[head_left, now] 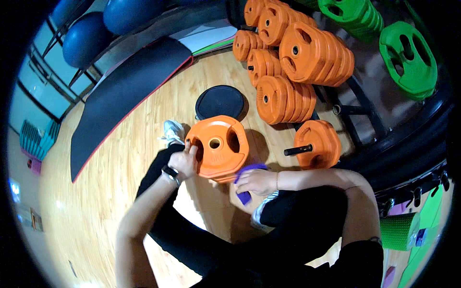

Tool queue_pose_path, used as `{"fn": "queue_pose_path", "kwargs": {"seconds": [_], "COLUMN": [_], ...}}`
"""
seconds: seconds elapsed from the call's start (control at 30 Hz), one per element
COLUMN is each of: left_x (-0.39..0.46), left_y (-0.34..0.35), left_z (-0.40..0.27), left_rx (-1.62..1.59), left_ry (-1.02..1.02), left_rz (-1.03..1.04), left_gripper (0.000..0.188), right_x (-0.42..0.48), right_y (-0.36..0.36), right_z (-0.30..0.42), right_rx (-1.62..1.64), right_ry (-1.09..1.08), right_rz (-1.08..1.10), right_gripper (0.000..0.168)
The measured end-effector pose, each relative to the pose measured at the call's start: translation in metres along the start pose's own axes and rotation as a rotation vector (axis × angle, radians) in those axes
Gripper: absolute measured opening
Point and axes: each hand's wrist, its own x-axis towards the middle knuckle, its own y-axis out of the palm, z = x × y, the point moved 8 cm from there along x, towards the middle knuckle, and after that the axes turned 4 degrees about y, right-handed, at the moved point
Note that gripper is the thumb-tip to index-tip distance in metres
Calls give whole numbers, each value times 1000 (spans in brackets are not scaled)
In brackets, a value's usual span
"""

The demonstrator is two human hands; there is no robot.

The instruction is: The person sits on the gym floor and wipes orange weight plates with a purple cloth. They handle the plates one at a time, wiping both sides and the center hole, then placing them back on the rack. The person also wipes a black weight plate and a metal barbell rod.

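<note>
An orange weight plate (219, 162) with a metal-ringed centre hole and cut-out grips lies in front of me, seemingly on top of another orange plate. My left hand (184, 162), with a watch at the wrist, holds its left side, fingers at the left grip opening. At the plate's lower right edge, my right hand (256, 181) holds a purple cloth (245, 197), partly hidden under the fingers. Just beyond the plate is a round black disc (220, 102) on the wooden floor.
Orange plates (270, 99) fill a rack at the right; one plate (320, 144) sits on a low bar. Green plates (410, 68) hang farther right. A black mat (126, 97) with red edging and blue exercise balls (86, 39) are at the upper left. My shoe (173, 131) is beside the held plate.
</note>
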Motion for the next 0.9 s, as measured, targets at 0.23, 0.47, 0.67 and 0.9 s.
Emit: {"fn": "queue_pose_path", "kwargs": {"seconds": [0.23, 0.47, 0.67, 0.9], "left_x": [5, 53, 136, 178], "left_y": [-13, -84, 104, 236], "left_z": [-11, -142, -194, -251], "left_rx": [-42, -610, -1714, -2270], "left_ry": [-135, 151, -166, -554], "left_rz": [-117, -647, -484, -242], "left_gripper": [32, 22, 20, 25], "right_x": [-54, -195, -286, -312], "right_y": [-88, -165, -102, -92], "right_z": [-55, -46, -25, -63], "right_rx": [117, 2, -238, -303], "right_ry": [499, 933, 1235, 1888], "right_rz": [-347, -1068, -1407, -652], "right_gripper": [14, 26, 16, 52]}}
